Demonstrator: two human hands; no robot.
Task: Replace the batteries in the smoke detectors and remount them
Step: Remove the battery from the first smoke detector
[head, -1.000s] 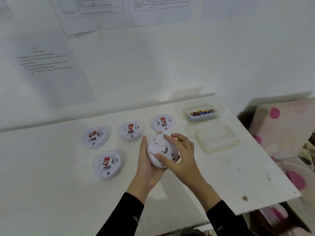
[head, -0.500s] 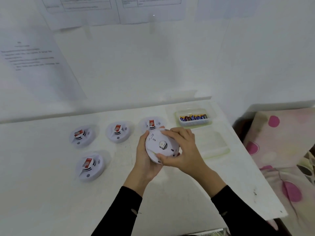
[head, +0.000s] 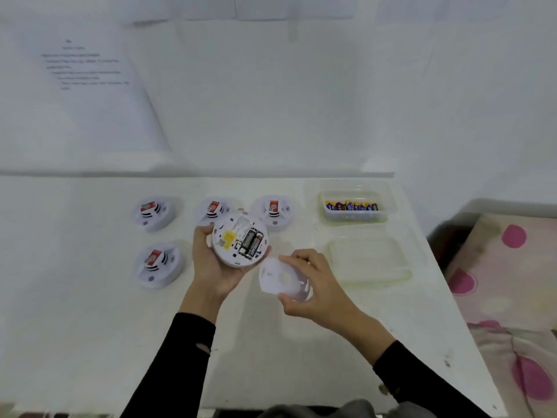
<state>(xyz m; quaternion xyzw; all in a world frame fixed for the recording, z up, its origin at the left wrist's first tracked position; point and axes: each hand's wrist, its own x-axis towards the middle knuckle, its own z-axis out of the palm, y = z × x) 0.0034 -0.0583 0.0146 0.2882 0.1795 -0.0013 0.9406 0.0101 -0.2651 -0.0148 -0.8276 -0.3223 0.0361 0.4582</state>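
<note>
My left hand [head: 211,267] holds a round white smoke detector [head: 233,245] with its back turned up, so two black batteries [head: 251,242] and a yellow label show. To its right, my right hand [head: 313,285] grips the detached white mounting plate [head: 281,279] just above the table. Several other smoke detectors lie face up with red stickers: one [head: 158,263] at the left front, one [head: 153,212] behind it, one [head: 211,211] partly behind the held unit, and one [head: 274,211] further right.
A clear plastic tub [head: 354,215] with several batteries stands at the back right of the white table [head: 90,327]. Its clear lid [head: 369,260] lies in front of it. A spotted pink cloth [head: 506,282] lies beyond the table's right edge. Paper sheets hang on the wall.
The mounting plate has come off the detector. My right hand carried it down and to the right, while my left hand kept the detector, whose battery bay now shows.
</note>
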